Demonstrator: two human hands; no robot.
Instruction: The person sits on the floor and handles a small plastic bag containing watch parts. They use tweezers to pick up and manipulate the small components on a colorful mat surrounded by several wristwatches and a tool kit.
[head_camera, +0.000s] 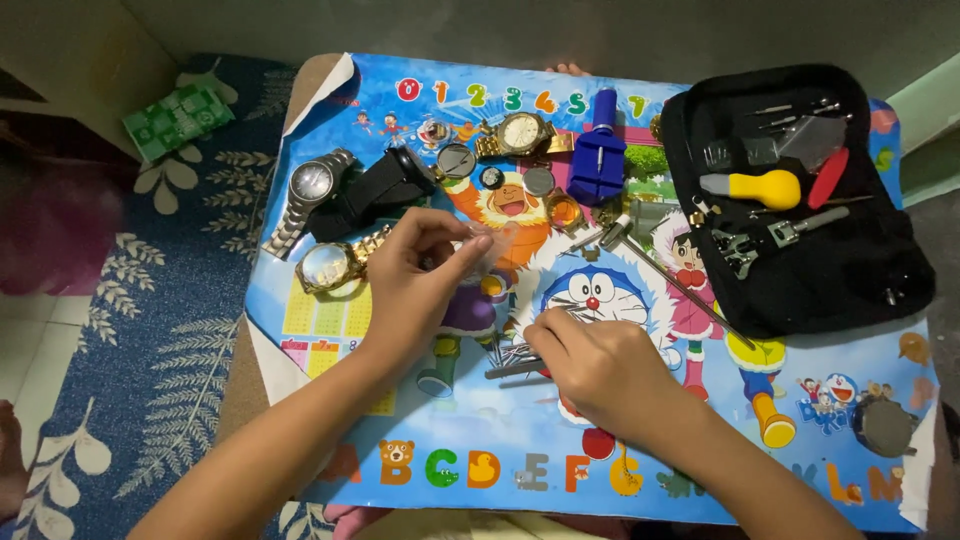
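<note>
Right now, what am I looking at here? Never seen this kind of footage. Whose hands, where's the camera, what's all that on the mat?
There is no machine here: a person works with two bare hands, filmed by one camera worn on their head and looking down.

The surface is a small table covered by a bright cartoon mat with letters and numbers. On it lie several wristwatches: a silver watch, a black watch and a gold watch. There is also a blue watch tool, and an open black tool case holding small tools, one with a yellow handle.

The left hand pinches a small clear plastic bag. The right hand rests on a pile of thin metal pins; whether it grips one is hidden.
</note>
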